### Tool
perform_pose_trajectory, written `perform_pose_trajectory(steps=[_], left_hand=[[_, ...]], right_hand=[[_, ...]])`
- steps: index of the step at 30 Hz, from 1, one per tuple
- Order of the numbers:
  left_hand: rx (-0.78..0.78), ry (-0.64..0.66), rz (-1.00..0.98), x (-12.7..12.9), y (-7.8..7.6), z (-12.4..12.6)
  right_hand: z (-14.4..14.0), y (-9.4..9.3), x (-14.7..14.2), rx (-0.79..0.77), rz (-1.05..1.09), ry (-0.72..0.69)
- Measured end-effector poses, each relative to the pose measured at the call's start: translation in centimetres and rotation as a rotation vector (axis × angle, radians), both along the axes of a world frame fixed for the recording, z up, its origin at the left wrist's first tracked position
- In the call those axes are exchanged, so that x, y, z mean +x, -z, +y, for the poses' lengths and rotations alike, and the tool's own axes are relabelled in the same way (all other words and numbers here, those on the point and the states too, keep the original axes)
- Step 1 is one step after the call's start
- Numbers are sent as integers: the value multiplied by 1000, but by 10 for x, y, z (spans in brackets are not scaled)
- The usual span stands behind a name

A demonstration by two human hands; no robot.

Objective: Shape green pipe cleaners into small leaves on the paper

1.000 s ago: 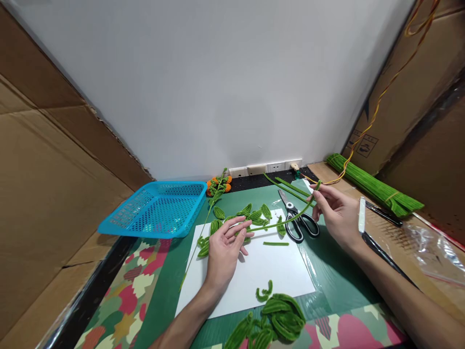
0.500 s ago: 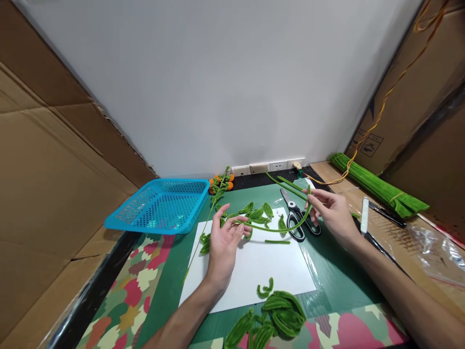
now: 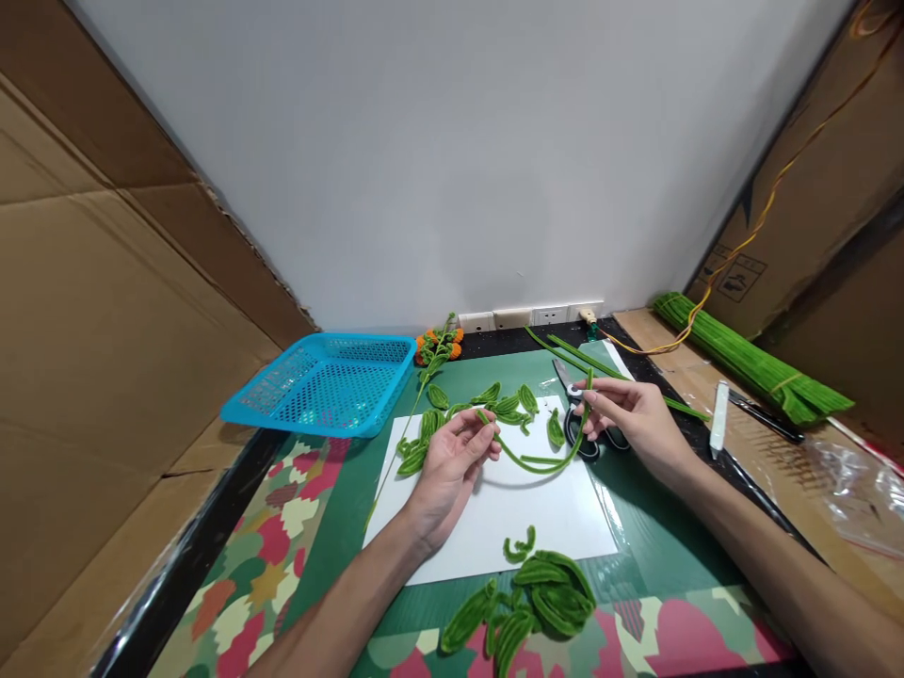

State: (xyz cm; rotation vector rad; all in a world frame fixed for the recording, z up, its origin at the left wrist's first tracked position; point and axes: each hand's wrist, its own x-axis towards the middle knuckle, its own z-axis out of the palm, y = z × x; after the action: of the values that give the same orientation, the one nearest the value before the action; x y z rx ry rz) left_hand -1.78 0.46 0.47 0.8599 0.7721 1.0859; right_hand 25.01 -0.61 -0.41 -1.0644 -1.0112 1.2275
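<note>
1. A green pipe cleaner (image 3: pixel 540 460) is held at both ends and is bent into a U-shaped curve that hangs over the white paper sheet (image 3: pixel 494 513).
2. Its left end is pinched between the thumb and fingertips of the left hand (image 3: pixel 452 461); its right end is pinched by the fingers of the right hand (image 3: pixel 628 419), with the tip pointing upward.
3. The black-handled scissors (image 3: pixel 583 414) are partly covered by the right hand; only the blades and a part of the handles are seen.
4. Small folded green leaf shapes (image 3: pixel 505 405) are scattered along the far edge of the paper, just behind the left hand.
5. A pile of similar green loops (image 3: pixel 537 603) is placed at the near edge of the paper.
6. A long stem with orange flowers (image 3: pixel 438 347) is laid from the far edge of the table down past the left side of the paper.
7. A blue plastic basket (image 3: pixel 329 381) is set to the left, tilted, with one side resting on the cardboard.
8. A bundle of straight green pipe cleaners (image 3: pixel 749 358) is seen at the right, well apart from the hands, and a white tool (image 3: pixel 718 419) lies near it.
9. The table is covered with a green mat (image 3: pixel 656 556), with a patterned camouflage cloth (image 3: pixel 261 556) at its left.
10. A white wall (image 3: pixel 452 160) with sockets is behind, and cardboard panels (image 3: pixel 91 311) are at both sides.
</note>
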Motion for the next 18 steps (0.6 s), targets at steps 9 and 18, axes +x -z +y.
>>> perform_pose_trajectory(steps=[9, 18], left_hand=[[-77, 60, 82, -1, 2, -3], [-45, 74, 130, 1, -3, -5]], right_hand=[[-15, 2, -27, 58, 145, -287], [-23, -2, -33, 67, 144, -363]])
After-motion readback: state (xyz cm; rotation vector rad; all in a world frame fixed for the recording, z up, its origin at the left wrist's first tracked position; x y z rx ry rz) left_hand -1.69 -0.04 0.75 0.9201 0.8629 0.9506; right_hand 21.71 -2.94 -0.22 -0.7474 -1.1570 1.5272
